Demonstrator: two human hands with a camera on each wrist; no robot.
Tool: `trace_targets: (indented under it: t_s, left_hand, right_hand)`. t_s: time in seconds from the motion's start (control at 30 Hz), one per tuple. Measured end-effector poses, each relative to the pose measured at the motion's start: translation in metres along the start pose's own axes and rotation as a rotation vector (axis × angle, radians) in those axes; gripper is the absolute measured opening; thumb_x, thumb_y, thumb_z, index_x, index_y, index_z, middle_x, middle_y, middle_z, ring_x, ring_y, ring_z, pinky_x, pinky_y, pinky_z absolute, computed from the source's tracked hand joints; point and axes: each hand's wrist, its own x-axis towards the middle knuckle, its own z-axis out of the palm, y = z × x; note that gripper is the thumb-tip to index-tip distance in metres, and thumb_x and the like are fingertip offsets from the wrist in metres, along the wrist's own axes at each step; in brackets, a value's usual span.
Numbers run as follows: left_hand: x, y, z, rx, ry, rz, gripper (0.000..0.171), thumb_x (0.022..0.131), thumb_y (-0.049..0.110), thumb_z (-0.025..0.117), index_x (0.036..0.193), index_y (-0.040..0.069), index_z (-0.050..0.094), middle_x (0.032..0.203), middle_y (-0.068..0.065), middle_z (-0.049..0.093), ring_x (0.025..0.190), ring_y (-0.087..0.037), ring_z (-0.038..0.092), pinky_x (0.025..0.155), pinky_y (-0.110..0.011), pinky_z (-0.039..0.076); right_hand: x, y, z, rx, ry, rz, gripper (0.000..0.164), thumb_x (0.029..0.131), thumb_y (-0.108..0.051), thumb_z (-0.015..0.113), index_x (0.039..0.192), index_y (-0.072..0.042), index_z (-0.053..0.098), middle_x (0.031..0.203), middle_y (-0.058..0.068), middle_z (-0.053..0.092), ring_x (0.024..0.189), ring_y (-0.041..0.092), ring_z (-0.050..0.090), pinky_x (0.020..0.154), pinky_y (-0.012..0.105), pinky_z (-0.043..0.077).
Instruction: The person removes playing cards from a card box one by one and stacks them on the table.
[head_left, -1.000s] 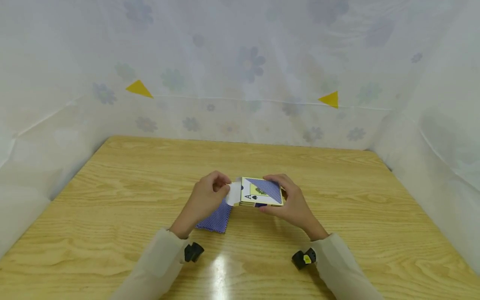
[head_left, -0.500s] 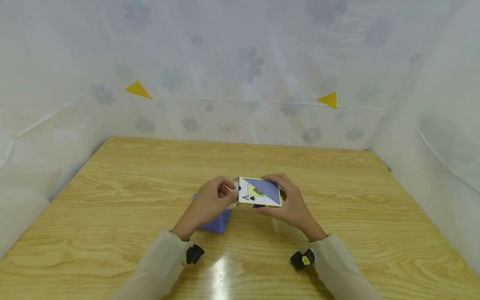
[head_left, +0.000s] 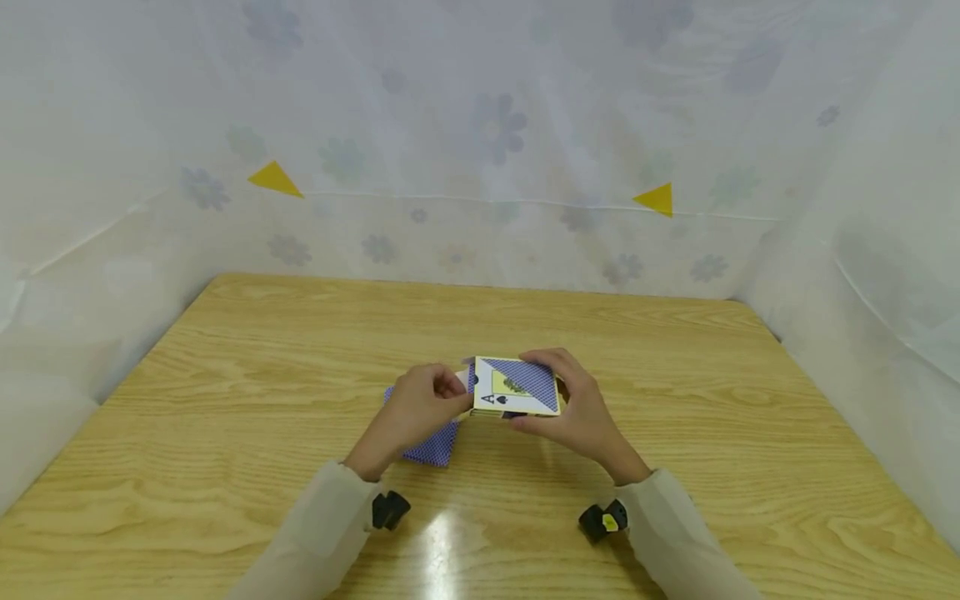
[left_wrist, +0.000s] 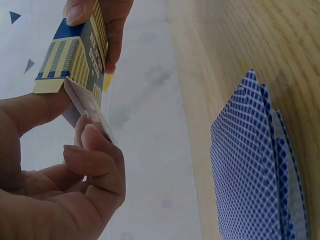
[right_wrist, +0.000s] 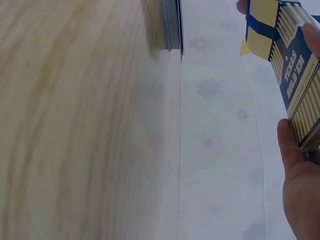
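A playing-card box (head_left: 517, 385), with an ace of spades on its top face, is held above the table by my right hand (head_left: 577, 408), thumb and fingers on opposite edges. "Texas Hold 'em" reads on its striped side in the right wrist view. At the box's open left end is my left hand (head_left: 422, 412). The left wrist view shows its curled fingers at the white end flap (left_wrist: 90, 105) and a digit at the box mouth; the grip is partly hidden. Below the left hand lies a stack of blue-backed cards (head_left: 433, 447), partly covered by it.
The wooden table (head_left: 225, 375) extends around the hands. A pale floral curtain (head_left: 480, 225) hangs behind it and along both sides, with two yellow triangles on the back. Dark wrist cameras (head_left: 602, 522) sit below the sleeves.
The left fingers have moved from the outstretched flap's end in to the box mouth, and less of the white flap shows. The box has shifted slightly left in the right hand.
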Motion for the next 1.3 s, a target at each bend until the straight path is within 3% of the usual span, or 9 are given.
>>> trace_targets:
  t_s: [0.2, 0.37, 0.6, 0.73, 1.0, 1.3]
  left_hand:
    - [0.000, 0.001, -0.002, -0.035, -0.015, -0.050, 0.018, 0.088, 0.018, 0.068, 0.075, 0.005, 0.066, 0.077, -0.005, 0.064, 0.067, -0.014, 0.050, 0.059, -0.026, 0.040]
    - [0.002, -0.002, -0.005, -0.062, 0.007, -0.043, 0.016, 0.088, 0.018, 0.067, 0.078, 0.006, 0.067, 0.082, -0.005, 0.065, 0.072, -0.016, 0.053, 0.063, -0.027, 0.042]
    - [0.004, -0.005, -0.009, -0.162, 0.075, -0.017, 0.010, 0.090, 0.011, 0.063, 0.089, 0.002, 0.065, 0.084, -0.010, 0.069, 0.068, -0.019, 0.062, 0.067, -0.034, 0.052]
    - [0.004, -0.004, -0.009, -0.206, 0.078, -0.008, 0.014, 0.090, 0.010, 0.064, 0.098, 0.000, 0.059, 0.083, -0.015, 0.071, 0.066, -0.020, 0.063, 0.063, -0.033, 0.051]
    - [0.002, 0.000, -0.011, -0.213, 0.097, -0.011, 0.027, 0.087, 0.008, 0.067, 0.109, 0.001, 0.055, 0.088, -0.020, 0.070, 0.069, -0.025, 0.063, 0.058, -0.026, 0.046]
    - [0.005, -0.003, -0.017, -0.216, 0.126, -0.017, 0.031, 0.089, 0.008, 0.065, 0.118, 0.002, 0.056, 0.091, -0.020, 0.070, 0.070, -0.022, 0.062, 0.062, -0.032, 0.050]
  right_hand:
    - [0.000, 0.000, -0.002, -0.011, 0.006, 0.002, 0.069, 0.069, -0.008, 0.085, 0.130, -0.012, 0.053, 0.123, 0.010, 0.053, 0.083, 0.011, 0.046, 0.060, 0.020, 0.041]
    - [0.000, 0.003, -0.005, -0.045, 0.033, 0.011, 0.070, 0.067, -0.006, 0.085, 0.129, -0.010, 0.054, 0.121, 0.011, 0.054, 0.082, 0.010, 0.044, 0.057, 0.021, 0.038]
    - [0.000, 0.006, -0.011, -0.045, 0.070, 0.032, 0.067, 0.069, -0.007, 0.085, 0.128, -0.010, 0.055, 0.122, 0.008, 0.054, 0.088, 0.011, 0.046, 0.058, 0.021, 0.040]
    - [0.001, 0.008, -0.013, -0.019, 0.078, 0.024, 0.066, 0.069, -0.005, 0.084, 0.129, -0.009, 0.055, 0.122, 0.009, 0.054, 0.090, 0.011, 0.046, 0.059, 0.018, 0.041]
    - [0.001, 0.007, -0.014, -0.012, 0.087, 0.031, 0.066, 0.069, -0.004, 0.083, 0.129, -0.012, 0.055, 0.124, 0.009, 0.053, 0.090, 0.011, 0.046, 0.060, 0.018, 0.041]
    - [0.001, 0.009, -0.017, -0.008, 0.107, 0.040, 0.072, 0.065, 0.005, 0.082, 0.130, -0.005, 0.053, 0.124, 0.014, 0.052, 0.092, 0.007, 0.047, 0.064, 0.017, 0.044]
